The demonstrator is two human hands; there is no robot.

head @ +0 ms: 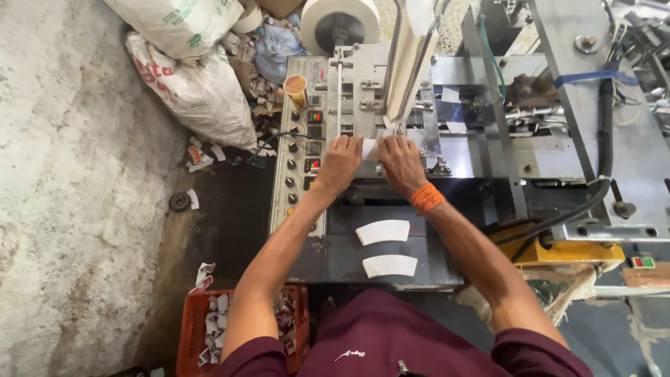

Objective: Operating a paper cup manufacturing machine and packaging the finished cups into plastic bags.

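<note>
Both my hands rest on a metal machine (pixel 481 150). My left hand (pixel 339 164) and my right hand (pixel 400 162) grip a small white paper blank (pixel 370 149) between them, just below the slanted white feed stack (pixel 408 59). An orange thread band (pixel 426 197) circles my right wrist. Two curved white paper blanks (pixel 383 232) (pixel 389 265) lie flat on the dark machine shelf nearer to me.
A control panel (pixel 301 157) with knobs and lit displays sits left of my hands, a paper cup (pixel 296 89) on it. A large paper roll (pixel 340 26), white sacks (pixel 202 91), a red crate of scraps (pixel 204 328) and black cables (pixel 604 132) surround the machine.
</note>
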